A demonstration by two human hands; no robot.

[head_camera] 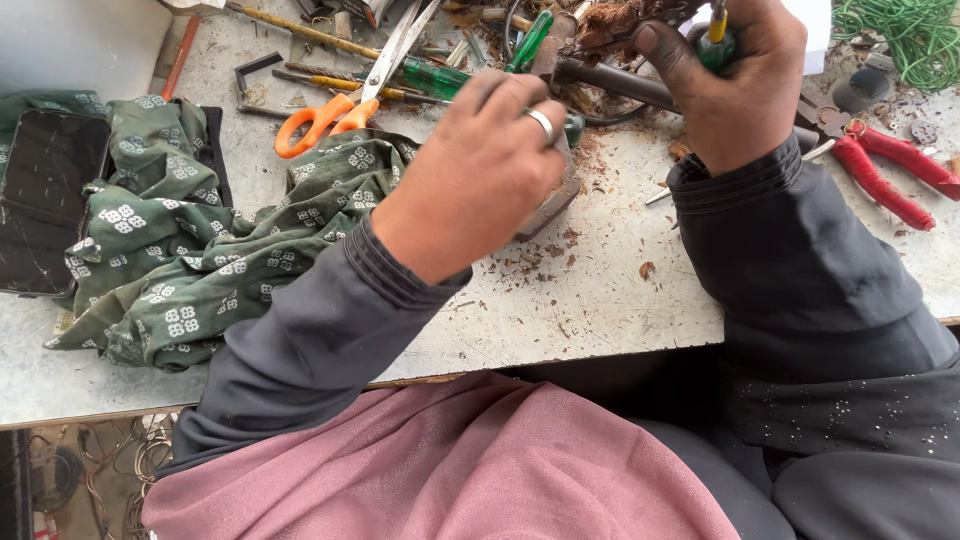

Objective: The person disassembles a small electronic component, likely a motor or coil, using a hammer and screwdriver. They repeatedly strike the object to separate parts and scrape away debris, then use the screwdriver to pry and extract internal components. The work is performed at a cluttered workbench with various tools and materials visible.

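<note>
Gripping a green-and-yellow screwdriver [716,42] in a closed fist, the right hand [735,85] works above the worktop [600,300] while the ringed left hand [480,170] curls its grip around a rusty metal part [552,200] beside orange-handled scissors [340,105].

I get even, soft daylight here, bright across the pale worktop [600,300] with only faint shadows under the arms. A black phone [40,200] at the left edge shows dull glare. Focus is sharp mid-frame; the lower left corner falls dim and murky.
</note>
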